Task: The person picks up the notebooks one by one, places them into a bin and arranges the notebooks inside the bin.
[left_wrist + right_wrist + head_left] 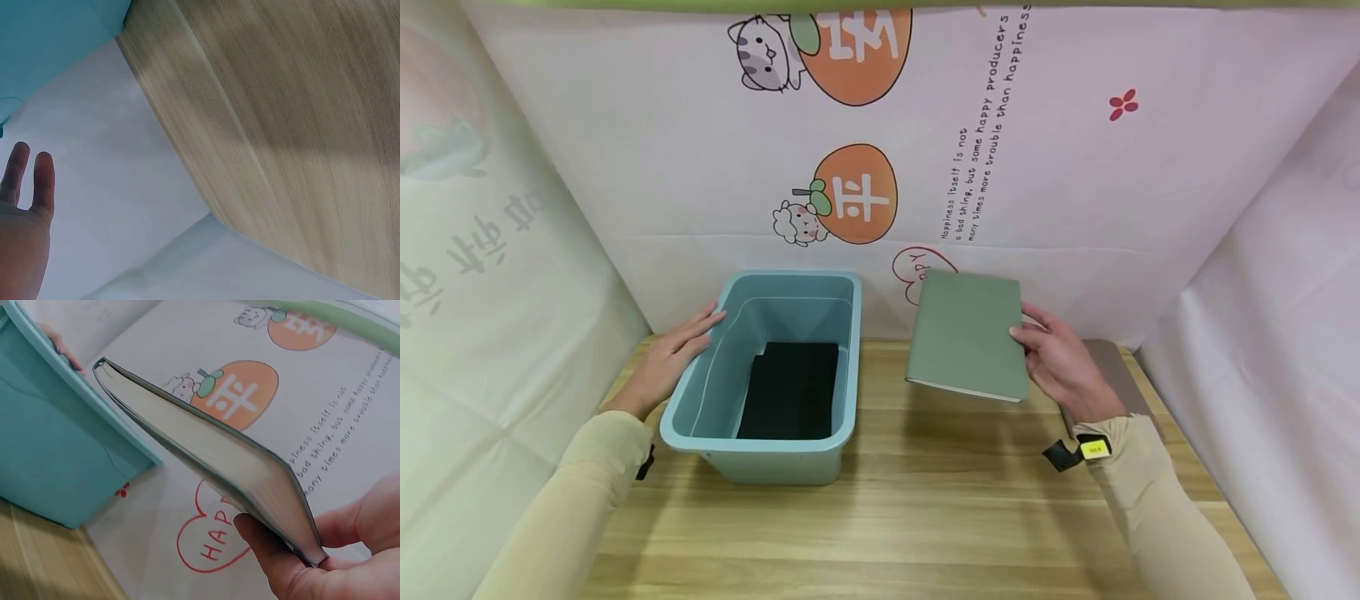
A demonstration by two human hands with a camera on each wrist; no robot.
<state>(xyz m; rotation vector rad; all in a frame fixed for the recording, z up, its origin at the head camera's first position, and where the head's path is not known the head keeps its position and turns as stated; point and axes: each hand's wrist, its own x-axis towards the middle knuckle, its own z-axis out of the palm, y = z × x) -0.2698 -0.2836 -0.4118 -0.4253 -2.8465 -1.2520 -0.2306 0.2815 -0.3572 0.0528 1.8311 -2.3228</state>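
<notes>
A green notebook [968, 333] is tilted above the table, its right edge pinched between the thumb and fingers of my right hand [1063, 362]. The right wrist view shows the page edges of the notebook [206, 444] and the hand [331, 562] at its near corner. To the left stands a blue plastic bin [853, 375]. My left hand [670, 362] rests on its left rim with fingers fairly straight. Inside the bin lie black flat items [793, 392]; their kind is unclear. In the left wrist view, two extended fingers of the left hand [28, 219] show.
Partly hidden behind the right hand and wrist, a grey-brown flat item [1120, 379] lies on the wooden table [880, 533]. A white printed sheet [1037, 192] rises behind the table, with more white sheeting at both sides.
</notes>
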